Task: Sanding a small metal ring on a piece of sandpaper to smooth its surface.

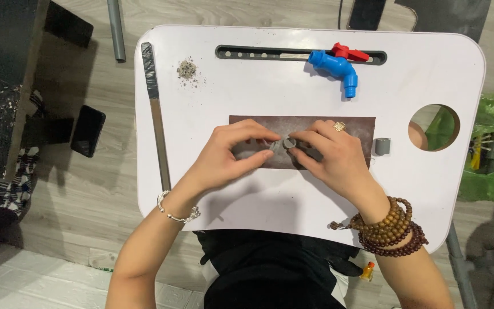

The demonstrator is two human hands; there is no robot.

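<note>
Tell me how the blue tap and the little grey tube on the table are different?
The blue tap is bigger than the grey tube. The blue tap is bent, with a red handle; the grey tube is a plain short cylinder. The blue tap lies by the slot at the table's far edge; the grey tube sits beside the brown mat.

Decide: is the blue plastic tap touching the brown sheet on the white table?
Apart. The head view shows bare white table between the blue tap and the brown sheet.

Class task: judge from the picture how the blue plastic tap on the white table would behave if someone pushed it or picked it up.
The blue plastic tap is probably light and stiff, being moulded plastic. Lying on its side on the smooth white table, it would likely slide or pivot rather than roll, since its spout and red handle stick out.
</note>
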